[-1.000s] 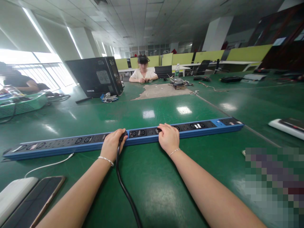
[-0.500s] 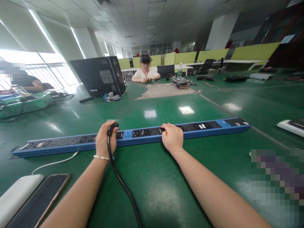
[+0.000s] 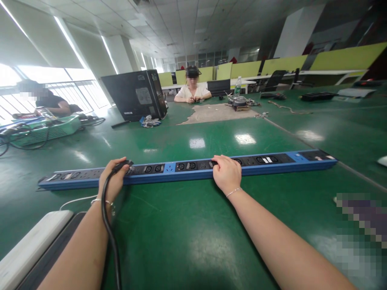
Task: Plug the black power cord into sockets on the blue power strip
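A long blue power strip [image 3: 187, 176] with black sockets lies across the green table in front of me. My left hand [image 3: 111, 179] is closed around a black power plug [image 3: 123, 164], held just over the left half of the strip. The plug's cord [image 3: 112, 233] hangs past my wrist toward the table's near side. Whether the plug touches a socket I cannot tell. My right hand [image 3: 227, 174] grips the strip right of its middle, fingers curled over the sockets, with the thumb hidden.
A white power bank [image 3: 39, 241] and a dark phone [image 3: 57, 255] lie at the lower left. Beyond the strip stand a black computer case [image 3: 136, 94], gloves [image 3: 149, 121] and a green basket [image 3: 57, 131]. One person [image 3: 193, 90] sits across the table, another [image 3: 45, 98] at the left.
My left hand has moved left along the strip with the plug, which now tilts to the right. My right hand keeps its place on the strip. The view has shifted slightly.
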Tool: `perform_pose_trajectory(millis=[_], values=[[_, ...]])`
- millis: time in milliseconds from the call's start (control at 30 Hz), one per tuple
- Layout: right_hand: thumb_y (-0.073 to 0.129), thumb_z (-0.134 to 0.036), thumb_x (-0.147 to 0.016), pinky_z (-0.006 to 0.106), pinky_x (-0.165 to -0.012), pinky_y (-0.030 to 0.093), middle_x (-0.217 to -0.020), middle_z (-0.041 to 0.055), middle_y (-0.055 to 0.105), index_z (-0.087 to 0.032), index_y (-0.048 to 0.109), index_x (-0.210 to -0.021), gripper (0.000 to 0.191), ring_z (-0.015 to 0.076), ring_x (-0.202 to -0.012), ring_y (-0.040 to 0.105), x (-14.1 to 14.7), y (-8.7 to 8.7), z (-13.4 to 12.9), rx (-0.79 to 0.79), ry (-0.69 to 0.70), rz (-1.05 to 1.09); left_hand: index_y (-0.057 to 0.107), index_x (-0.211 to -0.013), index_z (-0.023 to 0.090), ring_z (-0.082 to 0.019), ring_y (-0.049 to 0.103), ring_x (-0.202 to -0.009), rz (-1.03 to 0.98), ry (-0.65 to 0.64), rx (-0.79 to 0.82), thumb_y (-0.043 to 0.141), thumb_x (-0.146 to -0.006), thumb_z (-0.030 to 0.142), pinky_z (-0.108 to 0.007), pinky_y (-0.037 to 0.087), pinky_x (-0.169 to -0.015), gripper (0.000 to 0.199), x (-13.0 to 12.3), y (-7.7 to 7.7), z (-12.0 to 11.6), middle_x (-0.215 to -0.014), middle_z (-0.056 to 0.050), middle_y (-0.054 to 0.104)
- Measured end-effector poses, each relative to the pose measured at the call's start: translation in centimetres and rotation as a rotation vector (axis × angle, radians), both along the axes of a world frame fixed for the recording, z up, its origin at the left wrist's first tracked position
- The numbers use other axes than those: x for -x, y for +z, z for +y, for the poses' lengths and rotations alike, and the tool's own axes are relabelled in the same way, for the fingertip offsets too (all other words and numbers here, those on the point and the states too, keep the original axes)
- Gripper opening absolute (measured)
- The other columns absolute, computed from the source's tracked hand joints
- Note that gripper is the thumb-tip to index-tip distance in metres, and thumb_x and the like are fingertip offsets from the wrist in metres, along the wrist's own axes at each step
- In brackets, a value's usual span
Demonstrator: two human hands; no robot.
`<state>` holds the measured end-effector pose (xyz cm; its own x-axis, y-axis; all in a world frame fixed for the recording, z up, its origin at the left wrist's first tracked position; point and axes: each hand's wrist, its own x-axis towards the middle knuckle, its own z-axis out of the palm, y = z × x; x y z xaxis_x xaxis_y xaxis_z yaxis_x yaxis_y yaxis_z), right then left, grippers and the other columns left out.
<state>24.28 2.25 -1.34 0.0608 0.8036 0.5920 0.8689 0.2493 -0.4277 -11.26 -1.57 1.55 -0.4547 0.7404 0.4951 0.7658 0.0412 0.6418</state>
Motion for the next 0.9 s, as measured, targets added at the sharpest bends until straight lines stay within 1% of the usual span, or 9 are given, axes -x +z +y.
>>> perform_pose_trajectory(millis=[100,300,467,567,733,900], values=[[0.044,-0.012,-0.075,0.036,-0.094,0.033,-0.108,0.0009,0.069,-0.022,0.069,-0.092,0.033,0.0198,-0.109,0.057,0.0,-0.1,0.1,-0.003,-0.001,-0.003,0.064,-0.103,0.023,-0.018,0.061,-0.086,0.022,-0.069,0.014,0.059,-0.074,0.035,-0.032,0.047,-0.079,0.032,-0.7,-0.3,0.4,-0.096,-0.002,0.068],[0.044,-0.012,-0.075,0.036,-0.094,0.034,-0.108,0.0016,0.069,-0.022,0.069,-0.092,0.032,0.0198,-0.108,0.057,-0.1,-0.1,0.1,-0.012,0.003,-0.011,0.062,-0.106,0.026,-0.019,0.062,-0.085,0.060,-0.069,0.073,0.056,-0.076,0.039,-0.031,0.047,-0.078,0.034,-0.5,-0.8,0.6,-0.092,-0.001,0.069],[0.044,-0.012,-0.075,0.036,-0.094,0.034,-0.109,0.0016,0.069,-0.022,0.069,-0.093,0.032,0.0197,-0.109,0.057,-0.1,0.0,0.0,0.001,0.000,-0.012,0.062,-0.107,0.029,-0.020,0.062,-0.090,0.135,-0.123,0.106,0.056,-0.076,0.040,-0.031,0.046,-0.080,0.033,-0.4,-1.4,0.7,-0.099,-0.001,0.069],[0.044,-0.013,-0.076,0.037,-0.094,0.033,-0.108,0.0016,0.069,-0.022,0.069,-0.093,0.032,0.0195,-0.109,0.057,-0.1,0.0,0.0,0.003,0.002,-0.007,0.061,-0.108,0.028,-0.021,0.062,-0.093,0.167,-0.130,0.111,0.055,-0.077,0.041,-0.032,0.046,-0.082,0.034,-0.4,-1.7,0.5,-0.101,-0.002,0.068],[0.044,-0.012,-0.076,0.037,-0.095,0.033,-0.109,0.0020,0.069,-0.022,0.069,-0.093,0.032,0.0195,-0.110,0.056,-0.1,-0.1,0.0,0.006,0.009,0.006,0.061,-0.108,0.026,-0.023,0.060,-0.100,0.204,-0.131,0.105,0.055,-0.078,0.040,-0.037,0.045,-0.088,0.034,-0.4,-2.0,0.2,-0.106,-0.005,0.067],[0.043,-0.013,-0.076,0.036,-0.095,0.033,-0.110,0.0025,0.068,-0.021,0.069,-0.094,0.032,0.0197,-0.110,0.056,-0.1,0.1,-0.1,0.017,0.014,0.001,0.060,-0.110,0.026,-0.022,0.056,-0.110,0.270,-0.157,0.042,0.055,-0.079,0.039,-0.037,0.040,-0.097,0.034,-0.1,-2.7,-0.1,-0.114,-0.006,0.064]])
